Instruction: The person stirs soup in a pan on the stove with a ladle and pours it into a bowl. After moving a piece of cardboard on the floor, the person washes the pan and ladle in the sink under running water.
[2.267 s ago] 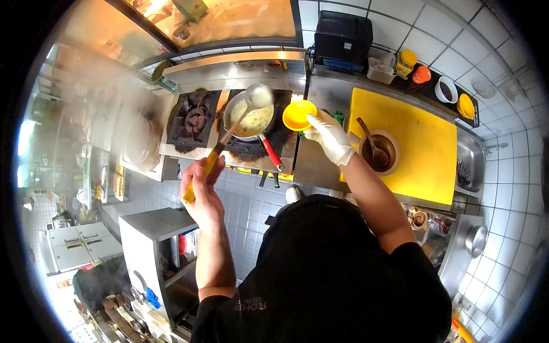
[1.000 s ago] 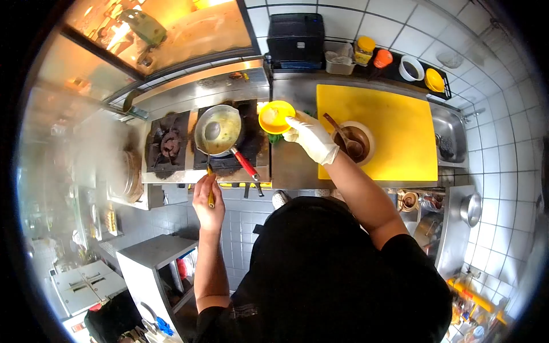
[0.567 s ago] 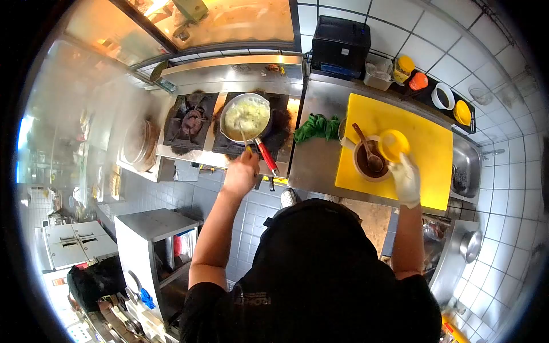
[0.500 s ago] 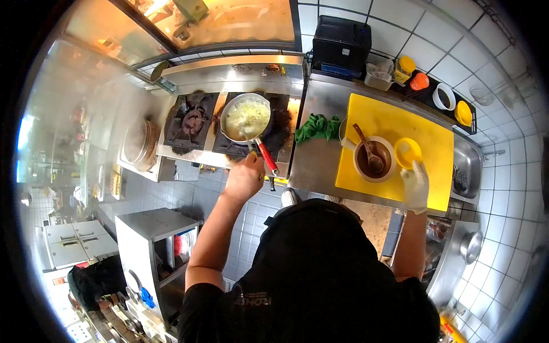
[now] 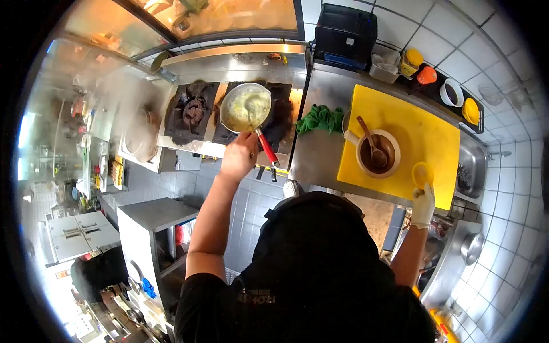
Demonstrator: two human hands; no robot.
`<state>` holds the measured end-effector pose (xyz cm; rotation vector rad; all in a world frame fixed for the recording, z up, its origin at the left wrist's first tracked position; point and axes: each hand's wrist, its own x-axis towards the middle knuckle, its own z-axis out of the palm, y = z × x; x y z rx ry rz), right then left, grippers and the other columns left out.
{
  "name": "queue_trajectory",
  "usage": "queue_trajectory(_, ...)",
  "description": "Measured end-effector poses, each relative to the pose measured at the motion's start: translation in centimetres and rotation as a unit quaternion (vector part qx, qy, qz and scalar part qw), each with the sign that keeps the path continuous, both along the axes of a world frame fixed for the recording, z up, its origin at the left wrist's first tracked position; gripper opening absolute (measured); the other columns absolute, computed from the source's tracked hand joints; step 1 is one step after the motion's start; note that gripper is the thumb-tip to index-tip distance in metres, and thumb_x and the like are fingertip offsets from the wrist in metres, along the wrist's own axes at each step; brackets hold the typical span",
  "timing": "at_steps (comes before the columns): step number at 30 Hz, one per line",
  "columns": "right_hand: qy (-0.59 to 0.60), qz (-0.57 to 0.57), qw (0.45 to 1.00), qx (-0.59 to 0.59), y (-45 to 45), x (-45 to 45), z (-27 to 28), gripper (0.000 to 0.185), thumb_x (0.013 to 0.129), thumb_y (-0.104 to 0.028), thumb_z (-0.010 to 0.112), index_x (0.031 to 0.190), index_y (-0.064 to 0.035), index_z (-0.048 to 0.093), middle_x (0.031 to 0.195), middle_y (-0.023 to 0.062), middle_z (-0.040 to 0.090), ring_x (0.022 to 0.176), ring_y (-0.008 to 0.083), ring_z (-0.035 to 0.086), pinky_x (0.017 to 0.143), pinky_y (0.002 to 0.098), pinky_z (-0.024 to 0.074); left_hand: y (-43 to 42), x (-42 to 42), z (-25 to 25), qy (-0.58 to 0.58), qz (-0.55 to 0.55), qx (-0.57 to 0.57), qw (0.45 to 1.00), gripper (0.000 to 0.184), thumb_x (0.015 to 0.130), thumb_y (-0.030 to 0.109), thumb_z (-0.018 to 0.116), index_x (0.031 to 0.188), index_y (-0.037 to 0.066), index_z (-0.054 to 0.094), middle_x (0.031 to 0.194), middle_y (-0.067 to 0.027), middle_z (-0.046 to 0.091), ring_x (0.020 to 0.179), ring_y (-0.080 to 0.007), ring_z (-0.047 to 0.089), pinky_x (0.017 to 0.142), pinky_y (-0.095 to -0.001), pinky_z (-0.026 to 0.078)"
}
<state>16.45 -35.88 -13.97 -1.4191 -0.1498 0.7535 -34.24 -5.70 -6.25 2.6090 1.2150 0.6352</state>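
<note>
My bare left hand (image 5: 241, 153) is closed at the near rim of a pan (image 5: 246, 107). It grips a thin utensil that reaches into the pale, creamy food; the utensil's kind is hard to make out. The pan's red handle (image 5: 266, 147) points toward me, beside that hand and not in it. At the right, my gloved right hand (image 5: 423, 207) holds a small yellow bowl (image 5: 422, 174) by its near edge, over the yellow cutting board (image 5: 403, 117). Left of it on the board stands a brown-lined pot (image 5: 365, 162) with a wooden ladle (image 5: 377, 155) in it.
An unused burner (image 5: 194, 113) sits left of the pan, with steam farther left. A green cloth (image 5: 320, 119) lies on the steel counter between stove and board. Several containers, including a white tub (image 5: 451, 92), line the back shelf. A sink (image 5: 470, 177) is at the right.
My right hand has drawn the yellow bowl right and toward me, away from the pot. My left hand has shifted at the pan, and the food in it looks stirred and creamier.
</note>
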Motion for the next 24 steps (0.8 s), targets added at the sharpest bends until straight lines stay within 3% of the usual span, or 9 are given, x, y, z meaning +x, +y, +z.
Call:
queue_trajectory(3, -0.143, 0.073, 0.983, -0.089, 0.5, -1.0, 1.4, 0.02, 0.11, -0.017, 0.052, 0.106, 0.0005, 0.06, 0.086, 0.0018, 0.054, 0.075, 0.0102, 0.05, 0.069, 0.0248, 0.0447, -0.6, -1.0, -3.5, 0.07, 0.017, -0.023, 0.997, 0.018, 0.082, 0.001, 0.066, 0.098, 0.003, 0.059, 0.103, -0.0197, 0.061, 0.092, -0.0392, 0.067, 0.076, -0.0489, 0.057)
queue_trajectory(8, -0.125, 0.07, 0.987, -0.079, 0.5, -0.7, 0.0, 0.019, 0.11, -0.016, 0.052, 0.105, 0.0003, 0.061, 0.087, 0.002, 0.056, 0.077, 0.0105, 0.052, 0.071, 0.0246, 0.0464, -2.1, 0.3, -7.1, 0.006, 0.05, 0.027, 0.998, 0.032, 0.084, 0.006, 0.07, 0.114, 0.001, 0.061, 0.125, -0.026, 0.059, 0.102, -0.0421, 0.067, 0.085, -0.0468, 0.058)
queue_trajectory(12, -0.14, 0.084, 0.98, -0.109, 0.4, -0.8, -1.1, 0.018, 0.109, -0.013, 0.052, 0.104, 0.0009, 0.06, 0.087, 0.0023, 0.056, 0.078, 0.0111, 0.052, 0.071, 0.025, 0.0469, -2.4, 1.6, -6.4, 0.074, 0.027, -0.071, 0.994, 0.063, 0.087, 0.035, 0.077, 0.132, -0.003, 0.055, 0.136, -0.0305, 0.052, 0.122, -0.0445, 0.058, 0.1, -0.0489, 0.052)
queue_trajectory(13, -0.302, 0.14, 0.915, -0.229, 0.7, -1.8, 0.4, 0.018, 0.109, -0.012, 0.051, 0.102, 0.0017, 0.06, 0.087, 0.0026, 0.056, 0.077, 0.0118, 0.052, 0.071, 0.0252, 0.0467, -3.0, 1.5, -6.2, 0.075, 0.024, -0.008, 0.997, 0.072, 0.085, 0.043, 0.078, 0.133, -0.003, 0.053, 0.136, -0.0306, 0.052, 0.126, -0.0445, 0.055, 0.104, -0.0478, 0.05)
queue_trajectory(17, -0.12, 0.077, 0.987, -0.08, -0.9, -0.9, -1.6, 0.017, 0.108, -0.012, 0.053, 0.101, 0.0025, 0.06, 0.087, 0.0033, 0.057, 0.077, 0.0138, 0.052, 0.07, 0.0263, 0.0468, -5.7, -0.5, -6.3, -0.031, 0.097, -0.039, 0.994, 0.061, 0.092, 0.037, 0.073, 0.136, -0.003, 0.057, 0.136, -0.027, 0.057, 0.117, -0.0438, 0.062, 0.098, -0.0481, 0.053)
queue_trajectory(19, -0.083, 0.051, 0.993, -0.059, -0.3, -2.9, 1.1, 0.018, 0.107, -0.014, 0.054, 0.102, 0.0024, 0.06, 0.089, 0.004, 0.057, 0.078, 0.0143, 0.052, 0.071, 0.0264, 0.0467, -7.4, -3.4, -11.4, -0.036, 0.264, -0.214, 0.94, 0.048, 0.095, 0.031, 0.069, 0.128, -0.002, 0.062, 0.122, -0.0255, 0.065, 0.103, -0.0438, 0.067, 0.091, -0.0503, 0.055)
queue_trajectory(20, -0.226, 0.092, 0.959, -0.143, -0.8, -2.7, 0.6, 0.019, 0.107, -0.016, 0.054, 0.103, 0.0024, 0.059, 0.091, 0.0047, 0.058, 0.081, 0.0144, 0.053, 0.072, 0.0266, 0.0471, -8.2, -5.1, -15.4, -0.027, 0.286, -0.206, 0.935, 0.039, 0.096, 0.03, 0.065, 0.119, -0.001, 0.066, 0.108, -0.0259, 0.069, 0.094, -0.0462, 0.069, 0.08, -0.055, 0.057)
queue_trajectory(23, -0.374, 0.127, 0.89, -0.229, -4.2, 0.9, -4.4, 0.018, 0.103, -0.013, 0.057, 0.112, 0.0022, 0.059, 0.101, 0.0084, 0.062, 0.089, 0.0167, 0.058, 0.075, 0.0281, 0.0496, -11.5, -9.4, -25.1, 0.121, 0.302, -0.39, 0.861, 0.045, 0.093, 0.033, 0.062, 0.122, -0.001, 0.067, 0.12, -0.0285, 0.068, 0.109, -0.0461, 0.067, 0.095, -0.053, 0.054)
queue_trajectory(24, -0.249, 0.086, 0.951, -0.16, -5.5, 2.6, -6.7, 0.023, 0.098, -0.008, 0.06, 0.119, 0.0021, 0.06, 0.106, 0.0106, 0.066, 0.092, 0.0189, 0.062, 0.077, 0.0293, 0.0515, -12.7, -10.4, -27.6, 0.132, 0.282, -0.412, 0.856, 0.046, 0.093, 0.034, 0.061, 0.122, -0.001, 0.066, 0.121, -0.029, 0.067, 0.111, -0.046, 0.066, 0.098, -0.0528, 0.053)
